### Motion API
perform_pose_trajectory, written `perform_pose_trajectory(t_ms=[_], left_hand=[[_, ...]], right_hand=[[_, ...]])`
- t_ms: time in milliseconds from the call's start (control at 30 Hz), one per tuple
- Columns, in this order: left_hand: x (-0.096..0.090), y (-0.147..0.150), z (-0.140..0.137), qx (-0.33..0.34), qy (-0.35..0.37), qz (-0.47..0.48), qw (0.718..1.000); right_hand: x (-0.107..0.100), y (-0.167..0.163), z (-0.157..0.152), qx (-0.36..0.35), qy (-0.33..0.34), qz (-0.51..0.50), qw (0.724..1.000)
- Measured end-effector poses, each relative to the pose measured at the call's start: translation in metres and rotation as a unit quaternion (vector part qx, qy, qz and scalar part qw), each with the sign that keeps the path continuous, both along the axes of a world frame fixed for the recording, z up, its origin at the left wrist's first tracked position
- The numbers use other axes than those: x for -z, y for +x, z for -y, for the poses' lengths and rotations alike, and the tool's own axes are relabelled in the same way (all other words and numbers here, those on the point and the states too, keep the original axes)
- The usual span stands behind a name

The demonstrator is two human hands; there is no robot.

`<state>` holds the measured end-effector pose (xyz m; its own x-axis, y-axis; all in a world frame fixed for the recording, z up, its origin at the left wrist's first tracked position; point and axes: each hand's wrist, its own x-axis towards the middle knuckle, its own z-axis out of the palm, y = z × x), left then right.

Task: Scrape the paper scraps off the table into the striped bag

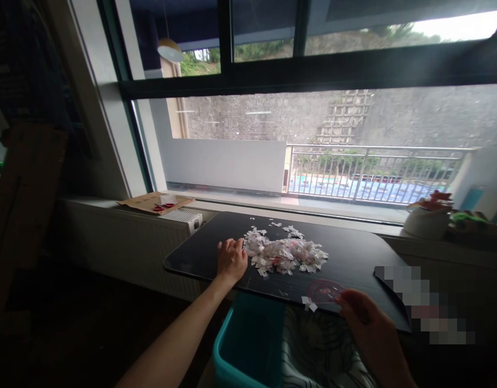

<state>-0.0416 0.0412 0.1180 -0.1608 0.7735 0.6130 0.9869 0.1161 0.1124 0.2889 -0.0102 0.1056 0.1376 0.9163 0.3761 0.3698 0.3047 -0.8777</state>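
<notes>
A loose heap of small white paper scraps (286, 253), some with pinkish marks, lies on the black tabletop (353, 250). My left hand (232, 260) rests palm down against the heap's left side, its bent fingers slightly apart and holding nothing visible. Near the front edge, my right hand (365, 315) pinches the rim of a thin, see-through round piece with a pink edge (324, 291); its exact kind is unclear. A few white scraps (308, 303) are at the table edge just below it. Under that edge stands a teal plastic bin (224, 345).
Red-handled scissors (164, 207) lie on brown cardboard (139, 202) on the sill at left. A white radiator (175, 250) runs below. At right on the sill is a white pot (426, 222). Patterned cloth (313, 345) lies right of the bin. A blurred patch covers the table's right side.
</notes>
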Motion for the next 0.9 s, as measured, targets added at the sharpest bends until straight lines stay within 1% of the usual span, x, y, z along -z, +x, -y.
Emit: perform_pose_trajectory(t_ms=[133, 267, 433, 533, 667, 733, 800, 900], left_hand=[[0.0, 0.0, 0.0, 0.002, 0.005, -0.002, 1.0], [0.001, 0.001, 0.0, 0.001, 0.006, -0.004, 1.0], [0.001, 0.001, 0.0, -0.004, 0.008, -0.006, 1.0], [0.0, 0.001, 0.0, -0.001, 0.008, -0.009, 1.0], [0.0, 0.0, 0.0, -0.001, 0.009, -0.013, 1.0], [0.0, 0.0, 0.0, -0.001, 0.009, -0.013, 1.0], [0.001, 0.0, 0.0, -0.002, 0.009, -0.013, 1.0], [0.0, 0.0, 0.0, -0.002, 0.008, -0.013, 1.0]], right_hand=[[0.004, 0.007, 0.001, -0.003, -0.013, -0.01, 1.0], [0.009, 0.01, 0.002, 0.005, -0.01, -0.01, 1.0], [0.003, 0.002, -0.001, -0.012, 0.01, -0.013, 1.0], [-0.003, 0.001, -0.018, -0.003, 0.027, -0.003, 1.0], [-0.012, 0.006, -0.053, 0.068, 0.041, 0.024, 0.997], [-0.014, 0.006, -0.068, 0.078, 0.047, 0.041, 0.995], [-0.013, 0.004, -0.075, 0.076, 0.048, 0.05, 0.995], [-0.01, -0.003, -0.072, 0.063, 0.045, 0.058, 0.995]])
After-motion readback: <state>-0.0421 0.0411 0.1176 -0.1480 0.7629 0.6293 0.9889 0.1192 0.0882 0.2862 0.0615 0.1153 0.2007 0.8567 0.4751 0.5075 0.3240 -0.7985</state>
